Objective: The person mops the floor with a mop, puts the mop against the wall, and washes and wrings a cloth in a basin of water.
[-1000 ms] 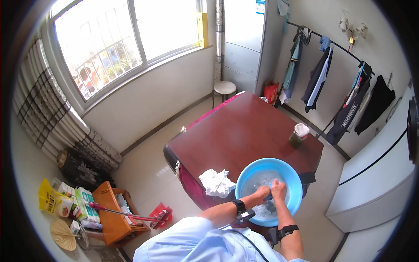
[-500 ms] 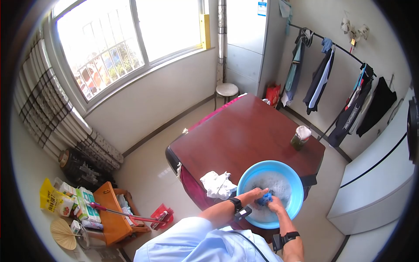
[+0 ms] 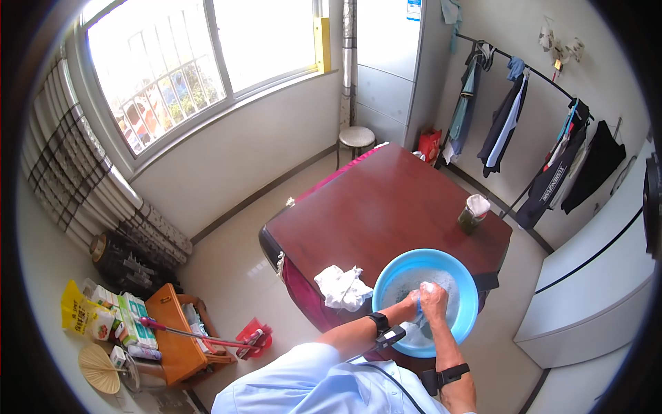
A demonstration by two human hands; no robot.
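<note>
A light-blue plastic basin (image 3: 471, 303) holds soapy water topped with white foam (image 3: 452, 276). Over the water, my left hand (image 3: 411, 304) and my right hand (image 3: 434, 299) are closed and pressed together around a blue cloth (image 3: 419, 308). Most of the cloth is hidden by the fingers, with only a strip of blue showing between the hands. Some suds cling to the right knuckles. To the left of the basin, a crumpled white cloth (image 3: 340, 287) lies on the table's edge.
The basin stands on the near corner of a dark red-brown table (image 3: 372, 207). A lidded glass jar (image 3: 473, 214) stands near its right edge. Clothes hang on a rack (image 3: 507, 124) at right. A wooden cabinet (image 3: 172, 331) and a red dustpan (image 3: 255, 338) are at left.
My right hand has moved up and left, meeting the left hand and covering most of the blue cloth. Earlier, the hands were apart with the cloth showing between them.
</note>
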